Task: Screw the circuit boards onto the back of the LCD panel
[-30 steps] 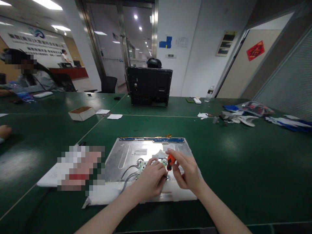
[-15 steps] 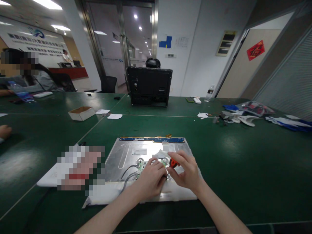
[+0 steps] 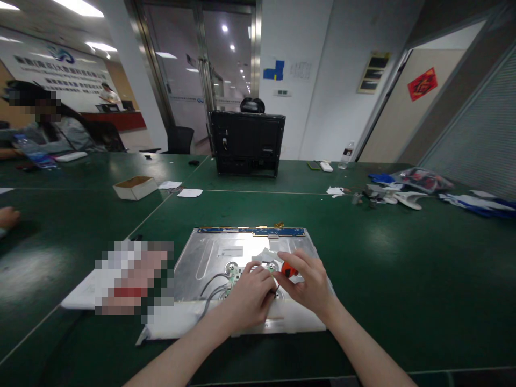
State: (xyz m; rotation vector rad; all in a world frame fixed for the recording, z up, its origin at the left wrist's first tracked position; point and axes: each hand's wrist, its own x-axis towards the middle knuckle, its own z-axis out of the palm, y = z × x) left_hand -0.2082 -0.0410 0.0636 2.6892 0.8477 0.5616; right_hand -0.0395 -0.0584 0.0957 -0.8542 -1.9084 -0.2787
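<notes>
A silver metal display panel (image 3: 209,263) lies flat in front of me, with a small green circuit board (image 3: 234,275) and grey cables (image 3: 212,293) near its middle. My right hand (image 3: 308,279) is closed round the red and black handle of a screwdriver (image 3: 288,269), which leans over the panel. Its thin shaft runs down beside the fingers of my left hand (image 3: 256,290). That hand rests on the circuit board with fingers curled; what they pinch, if anything, is hidden, as is the screwdriver's tip. White film (image 3: 181,320) covers the panel's near edge.
Left of the panel lies a white item (image 3: 80,290), partly blurred out. Farther off are an open box (image 3: 135,188), paper pieces (image 3: 189,192) and a black monitor (image 3: 248,142). Bracket-like parts (image 3: 387,193) and gloves (image 3: 479,204) lie right. Another person (image 3: 60,129) sits at left.
My right thumb has shifted slightly up and left along the screwdriver's handle, and the handle looks turned a little. My left hand and the panel have stayed in place.
</notes>
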